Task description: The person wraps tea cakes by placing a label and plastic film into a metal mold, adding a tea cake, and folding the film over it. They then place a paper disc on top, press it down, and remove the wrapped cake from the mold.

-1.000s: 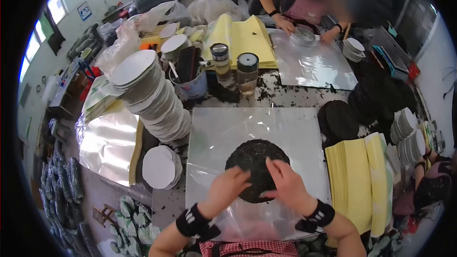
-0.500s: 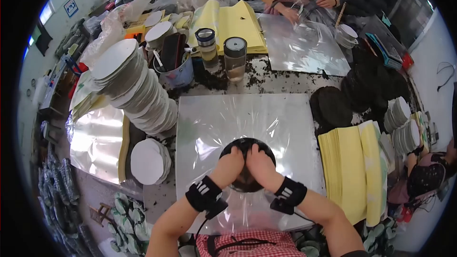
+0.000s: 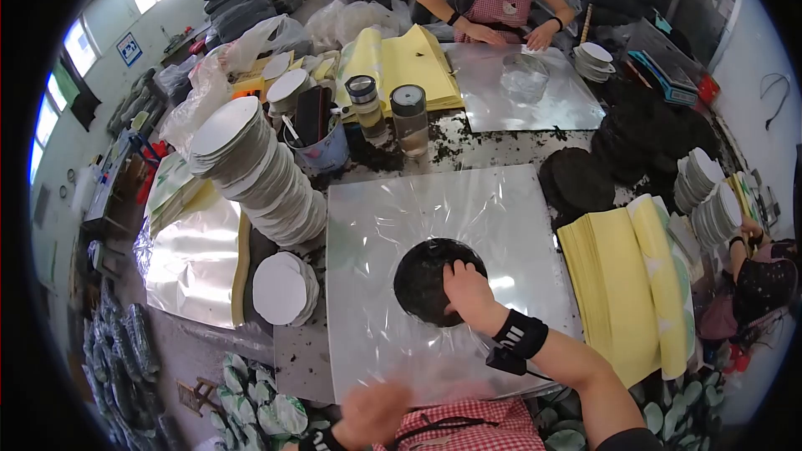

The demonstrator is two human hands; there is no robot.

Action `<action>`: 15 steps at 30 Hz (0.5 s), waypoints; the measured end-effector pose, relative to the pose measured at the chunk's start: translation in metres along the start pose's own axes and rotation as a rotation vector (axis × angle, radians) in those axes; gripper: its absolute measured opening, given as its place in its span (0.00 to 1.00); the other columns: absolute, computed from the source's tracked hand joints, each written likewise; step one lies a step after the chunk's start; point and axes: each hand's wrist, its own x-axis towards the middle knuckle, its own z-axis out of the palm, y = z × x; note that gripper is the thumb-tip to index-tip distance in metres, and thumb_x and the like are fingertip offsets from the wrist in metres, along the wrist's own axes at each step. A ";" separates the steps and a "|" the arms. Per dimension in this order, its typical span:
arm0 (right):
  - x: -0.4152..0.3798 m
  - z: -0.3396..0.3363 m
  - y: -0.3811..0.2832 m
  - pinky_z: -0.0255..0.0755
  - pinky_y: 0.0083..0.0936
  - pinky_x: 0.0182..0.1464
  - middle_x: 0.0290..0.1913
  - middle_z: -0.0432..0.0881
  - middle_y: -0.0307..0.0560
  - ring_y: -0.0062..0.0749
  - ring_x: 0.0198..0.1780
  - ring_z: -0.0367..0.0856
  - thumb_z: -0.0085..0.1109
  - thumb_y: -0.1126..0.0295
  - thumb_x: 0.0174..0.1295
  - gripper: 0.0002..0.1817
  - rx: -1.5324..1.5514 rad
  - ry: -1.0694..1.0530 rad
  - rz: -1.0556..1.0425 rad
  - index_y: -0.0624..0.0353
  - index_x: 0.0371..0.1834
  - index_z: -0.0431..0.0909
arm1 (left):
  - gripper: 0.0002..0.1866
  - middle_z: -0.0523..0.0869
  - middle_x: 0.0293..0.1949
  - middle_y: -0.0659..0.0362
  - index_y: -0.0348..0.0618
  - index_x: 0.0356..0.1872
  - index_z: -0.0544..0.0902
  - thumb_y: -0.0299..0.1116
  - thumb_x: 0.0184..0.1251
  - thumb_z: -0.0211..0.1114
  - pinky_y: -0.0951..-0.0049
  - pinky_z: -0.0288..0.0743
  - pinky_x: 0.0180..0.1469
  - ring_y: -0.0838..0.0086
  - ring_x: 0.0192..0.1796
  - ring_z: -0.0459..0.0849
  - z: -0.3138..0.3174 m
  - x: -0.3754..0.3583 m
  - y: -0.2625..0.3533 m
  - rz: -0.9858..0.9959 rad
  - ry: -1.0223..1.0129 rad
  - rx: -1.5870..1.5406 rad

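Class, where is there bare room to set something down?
On the film-covered board: beyond the dark disc, toward the two bottles, and left of it, toward the low white stack. Crowded: the disc, under the right hand; the table sides, with yellow sheets and a tall white stack.

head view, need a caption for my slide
Right hand on a dark round cake amid creased clear film, left hand blurred near the checked apron

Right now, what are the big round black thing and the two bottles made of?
The black disc looks like pressed dry leaves, maybe tea: it's dark and matte, with crumbs like it scattered nearby. The bottles look like smooth, clear glass, or perhaps hard plastic, because you can see through their shiny sides.
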 end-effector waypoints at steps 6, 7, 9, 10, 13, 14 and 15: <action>0.002 0.002 -0.004 0.85 0.25 0.42 0.44 0.77 0.50 0.40 0.48 0.81 0.85 0.62 0.31 0.40 -0.025 0.051 0.024 0.68 0.50 0.76 | 0.36 0.73 0.68 0.47 0.33 0.66 0.71 0.44 0.62 0.73 0.56 0.66 0.72 0.57 0.70 0.73 0.087 0.010 -0.076 -0.528 -0.166 -0.510; -0.001 0.003 -0.005 0.85 0.24 0.42 0.43 0.77 0.50 0.39 0.48 0.81 0.85 0.63 0.31 0.40 -0.044 0.050 0.027 0.68 0.50 0.76 | 0.38 0.71 0.71 0.47 0.33 0.67 0.70 0.47 0.62 0.72 0.53 0.60 0.77 0.59 0.75 0.68 0.097 0.029 -0.090 -0.303 0.057 -0.126; -0.008 0.002 0.006 0.83 0.33 0.48 0.48 0.80 0.55 0.49 0.51 0.81 0.78 0.66 0.42 0.34 0.170 0.151 -0.048 0.70 0.53 0.76 | 0.40 0.74 0.69 0.48 0.34 0.63 0.73 0.51 0.56 0.76 0.49 0.57 0.77 0.58 0.74 0.69 0.119 0.061 -0.083 -0.118 -0.016 -0.193; -0.014 0.011 0.027 0.81 0.37 0.51 0.50 0.80 0.56 0.52 0.52 0.81 0.76 0.67 0.45 0.33 0.291 0.319 -0.123 0.70 0.55 0.76 | 0.41 0.75 0.68 0.48 0.34 0.60 0.75 0.54 0.53 0.78 0.48 0.55 0.77 0.58 0.74 0.70 0.128 0.079 -0.081 -0.021 -0.028 -0.215; -0.048 -0.017 0.064 0.75 0.48 0.60 0.55 0.81 0.58 0.57 0.57 0.79 0.68 0.70 0.54 0.29 0.138 0.753 0.274 0.69 0.61 0.75 | 0.39 0.81 0.63 0.52 0.39 0.53 0.78 0.59 0.47 0.79 0.45 0.54 0.77 0.57 0.73 0.73 0.131 0.082 -0.076 -0.143 -0.093 -0.251; -0.061 0.003 0.082 0.75 0.48 0.60 0.53 0.83 0.58 0.54 0.55 0.81 0.67 0.70 0.55 0.29 0.118 0.687 0.225 0.69 0.62 0.74 | 0.35 0.85 0.58 0.55 0.44 0.43 0.80 0.61 0.43 0.80 0.44 0.53 0.77 0.56 0.71 0.75 0.130 0.085 -0.076 -0.125 -0.079 -0.259; -0.079 0.024 0.092 0.75 0.48 0.60 0.50 0.84 0.57 0.52 0.53 0.83 0.66 0.70 0.56 0.29 0.109 0.605 0.198 0.69 0.62 0.74 | 0.34 0.85 0.57 0.56 0.45 0.42 0.79 0.61 0.43 0.80 0.43 0.53 0.77 0.56 0.70 0.76 0.126 0.082 -0.075 -0.131 -0.110 -0.263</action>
